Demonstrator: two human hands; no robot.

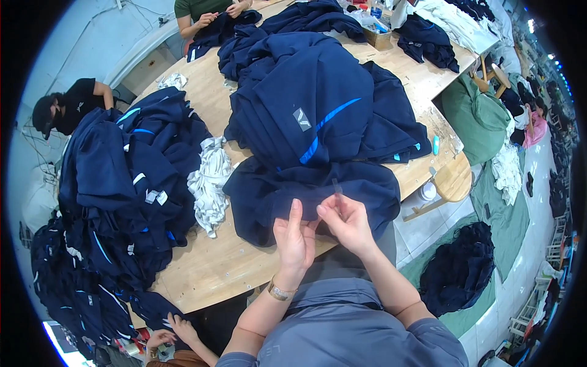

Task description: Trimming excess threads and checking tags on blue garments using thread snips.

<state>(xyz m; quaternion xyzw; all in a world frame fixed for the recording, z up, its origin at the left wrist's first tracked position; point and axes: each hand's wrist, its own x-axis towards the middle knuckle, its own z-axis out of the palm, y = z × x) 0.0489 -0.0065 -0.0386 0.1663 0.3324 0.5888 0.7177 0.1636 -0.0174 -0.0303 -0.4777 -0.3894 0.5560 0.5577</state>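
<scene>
My left hand (295, 241) is held over a dark navy garment (263, 211) at the table's near edge. Its thumb points up, apart from the loosely curled fingers, and no held thing shows in it. Close beside it, my right hand (350, 227) is closed in a pinch. A small, greyish see-through strip (337, 186) sticks up from its fingers; what kind of strip it is, I cannot make out. Just beyond both hands rises a large heap of navy garments (275, 104) with bright blue stripes and a pale label.
Another navy garment heap (128, 183) covers the table's left side, beside bunched white cloth (211, 177). A person's hands (177, 330) work at lower left; others sit at the far side. At right stand a wooden stool (454, 178) and a dark cloth pile (457, 269) on green sheeting.
</scene>
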